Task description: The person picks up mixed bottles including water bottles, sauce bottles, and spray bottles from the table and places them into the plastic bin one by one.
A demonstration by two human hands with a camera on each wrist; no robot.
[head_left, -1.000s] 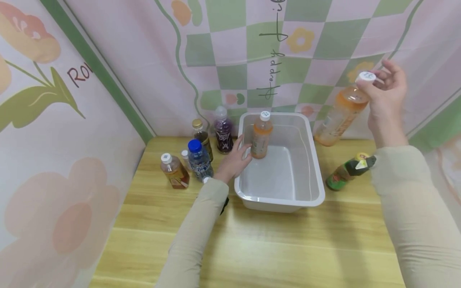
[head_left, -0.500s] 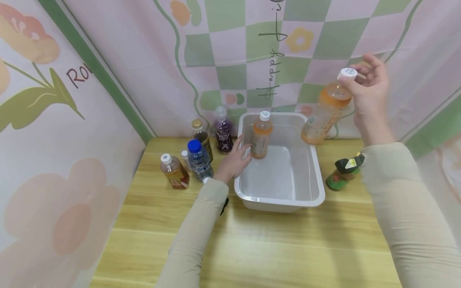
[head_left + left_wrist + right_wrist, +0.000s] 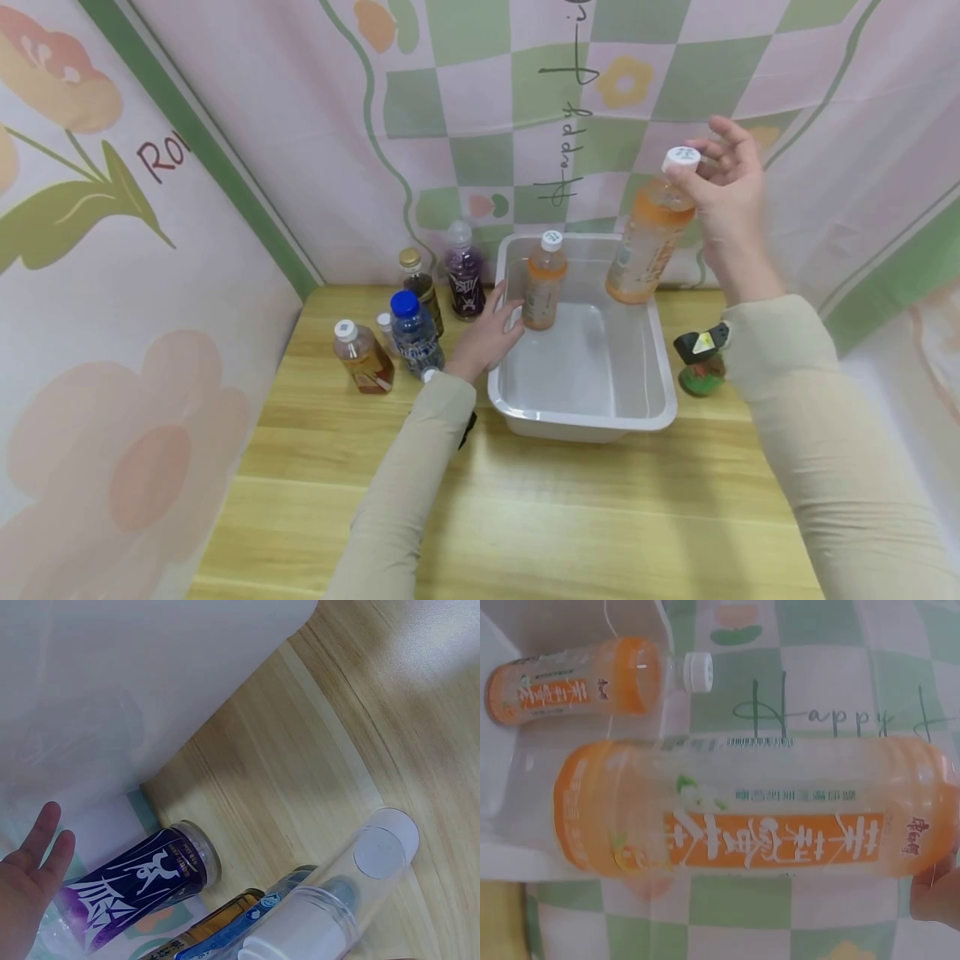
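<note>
My right hand (image 3: 731, 192) pinches a large, clear plastic drink bottle (image 3: 648, 242) with orange bands by its white-capped neck. The bottle hangs tilted over the far right corner of a white plastic basin (image 3: 585, 423). In the right wrist view the large bottle (image 3: 750, 810) looks nearly drained. A smaller bottle (image 3: 543, 287) of the same kind stands inside the basin at its far left. My left hand (image 3: 486, 340) is at the basin's left rim, fingers fairly straight, close to the smaller bottle. Straight fingers (image 3: 41, 844) show in the left wrist view.
Left of the basin stand a purple bottle (image 3: 467, 283), a gold-capped bottle (image 3: 422, 287), a blue-capped bottle (image 3: 416, 337) and a white-capped brown drink bottle (image 3: 365, 360). A green bottle (image 3: 702, 377) stands to the right, partly behind my right wrist. A patterned curtain (image 3: 480, 108) hangs behind the wooden table (image 3: 540, 517).
My right hand has carried the large bottle leftward, from right of the basin to over its far right corner. My left hand and the smaller bottle have stayed in place.
</note>
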